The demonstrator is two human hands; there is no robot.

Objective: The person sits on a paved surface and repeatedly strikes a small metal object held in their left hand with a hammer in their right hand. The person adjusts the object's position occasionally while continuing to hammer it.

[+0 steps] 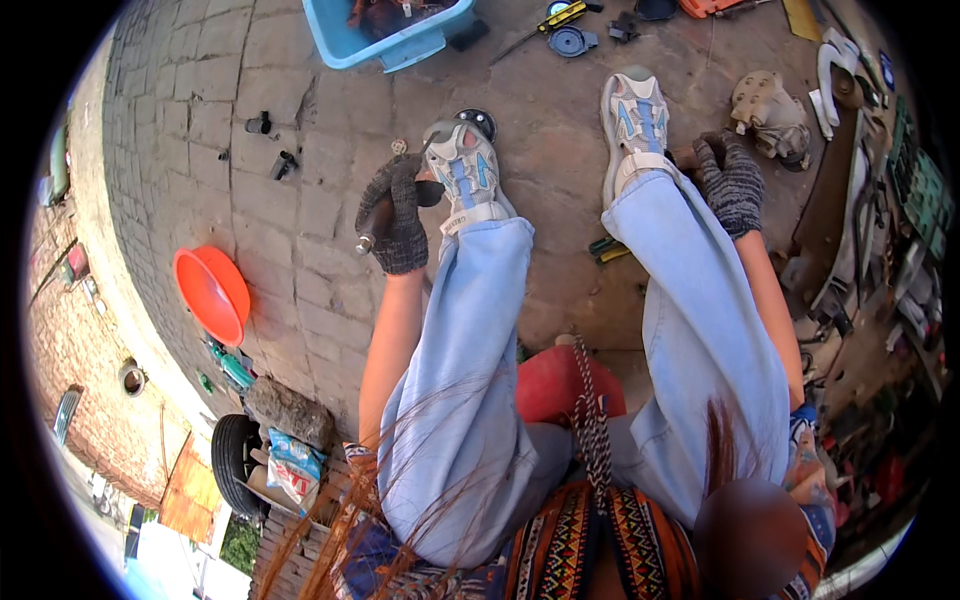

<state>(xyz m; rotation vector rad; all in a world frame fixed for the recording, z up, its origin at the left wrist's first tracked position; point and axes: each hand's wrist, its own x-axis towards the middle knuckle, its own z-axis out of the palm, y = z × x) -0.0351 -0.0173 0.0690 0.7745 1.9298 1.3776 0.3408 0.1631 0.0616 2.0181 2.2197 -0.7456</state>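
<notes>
Stone-slab paving (320,235). Orange basin (205,300): brickwork (95,345) left, tyre (229,462) below. Right of it: left hand (393,213), fingers wrapped round dark part (378,220); farther right, right hand (728,180), can't tell grip.

Mottled grey gloves (395,220): knitted cloth, matt, rough.
Small silvery round tip (364,244) at the left glove: metal-looking, shiny.
Light-blue rectangular tub (413,50): plastic, smooth, slightly glossy.
Orange-red round basin (197,282): plastic, smooth, glossy.
Light-blue trousers (465,330): denim-like cloth, matt.
Grey paved floor (330,112): stone-like slabs, rough, matt.
Black round tyre (228,458): rubber-looking, matt.
</notes>
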